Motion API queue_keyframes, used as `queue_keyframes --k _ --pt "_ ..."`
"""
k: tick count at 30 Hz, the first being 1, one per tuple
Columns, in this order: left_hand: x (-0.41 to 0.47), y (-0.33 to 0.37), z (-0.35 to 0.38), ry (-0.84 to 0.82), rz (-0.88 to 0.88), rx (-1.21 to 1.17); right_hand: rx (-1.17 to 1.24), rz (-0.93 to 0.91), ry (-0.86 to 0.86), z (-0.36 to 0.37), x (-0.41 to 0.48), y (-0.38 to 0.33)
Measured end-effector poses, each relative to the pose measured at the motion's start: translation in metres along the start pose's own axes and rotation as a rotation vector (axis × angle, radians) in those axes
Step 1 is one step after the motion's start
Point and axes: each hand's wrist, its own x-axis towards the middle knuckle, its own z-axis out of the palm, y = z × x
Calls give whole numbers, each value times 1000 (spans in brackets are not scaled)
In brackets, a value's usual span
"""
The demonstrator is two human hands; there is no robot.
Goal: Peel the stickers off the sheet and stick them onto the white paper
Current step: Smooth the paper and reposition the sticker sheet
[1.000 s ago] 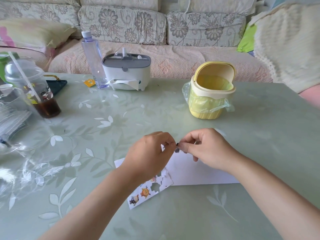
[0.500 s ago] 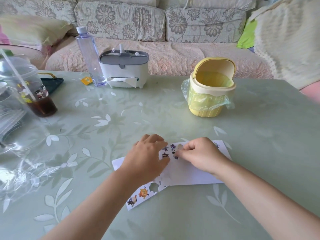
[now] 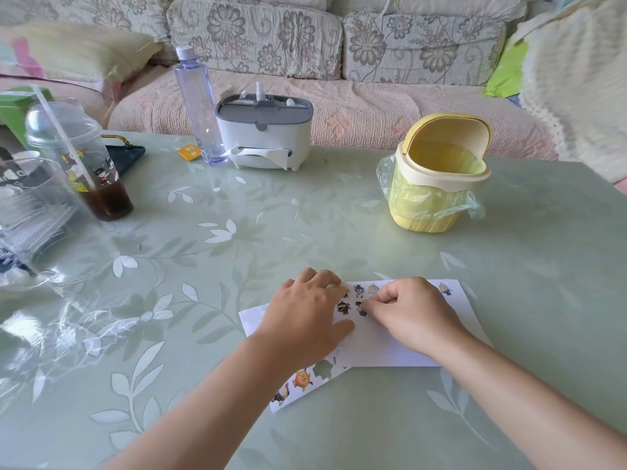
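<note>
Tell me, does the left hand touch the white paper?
Touching. The head view shows the left hand lying flat on the white paper, palm and thumb pressed down, no gap. The right hand pinches a sticker nearby.

Left hand lies flat, palm down, fingers relaxed; right hand curls, thumb and forefinger pinched together

Left hand flat on white paper; right hand, fingers tight on dark sticker

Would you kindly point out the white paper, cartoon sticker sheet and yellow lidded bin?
white paper (image 3: 376, 349): head view, bare lower part.
cartoon sticker sheet (image 3: 303, 380): head view, orange sticker.
yellow lidded bin (image 3: 425, 223): head view, ribbed base.
</note>
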Motion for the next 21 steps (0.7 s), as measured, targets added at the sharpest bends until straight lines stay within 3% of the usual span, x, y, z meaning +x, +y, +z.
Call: queue_keyframes --k 7,11,15,18,21 --pt "-1 0 6 4 -3 4 -48 -14 47 0 -4 -7" --pt "-2 0 9 50 21 -1 -203 -88 139 -4 -9 -12" --pt "-5 1 16 185 127 -2 -309 -265 272 -2 -14 -6" --pt "-9 0 28 264 193 -7 -349 -507 352 7 -16 9" --pt "-15 1 32 279 207 -36 -434 -643 338 11 -19 24"
